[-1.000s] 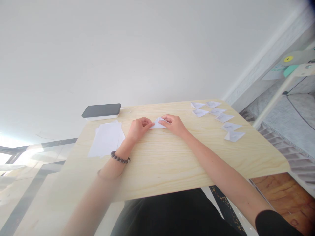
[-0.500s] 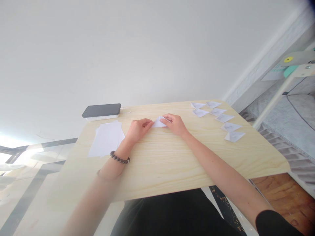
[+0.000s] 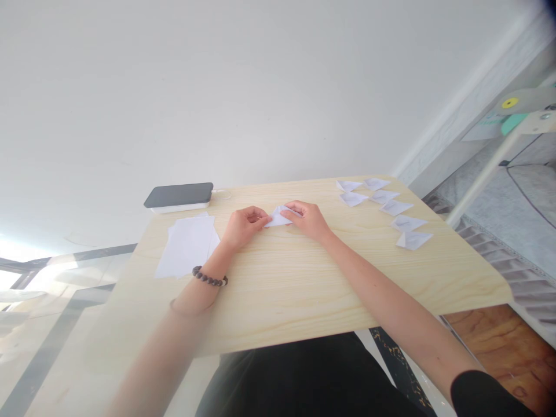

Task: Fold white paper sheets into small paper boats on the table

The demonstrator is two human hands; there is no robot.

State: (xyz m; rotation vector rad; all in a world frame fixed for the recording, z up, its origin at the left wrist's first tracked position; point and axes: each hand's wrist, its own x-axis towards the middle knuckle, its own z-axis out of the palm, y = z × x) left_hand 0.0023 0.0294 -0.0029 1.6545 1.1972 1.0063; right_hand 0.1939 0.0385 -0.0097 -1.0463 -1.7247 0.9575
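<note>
A small folded white paper (image 3: 279,216) is held between my two hands, just above or on the wooden table (image 3: 295,295). My left hand (image 3: 247,226) pinches its left corner between thumb and fingers. On the other side, my right hand (image 3: 307,219) grips the right part, the thumb lying across the front. My fingers cover parts of the paper's edges. A stack of white paper sheets (image 3: 186,246) lies to the left of my left hand. Several folded paper pieces (image 3: 414,240) are spread on the table's right side.
A dark-topped, white-sided device (image 3: 179,196) with a white cable sits at the back left corner, near the wall (image 3: 260,92). To the right of the table stands a pale metal pole (image 3: 482,176). The table's front edge runs close to my lap.
My left hand has shifted slightly, its thumb now lower on the paper's left corner. The folded paper shows a little wider on the left. My right hand stays almost in place.
</note>
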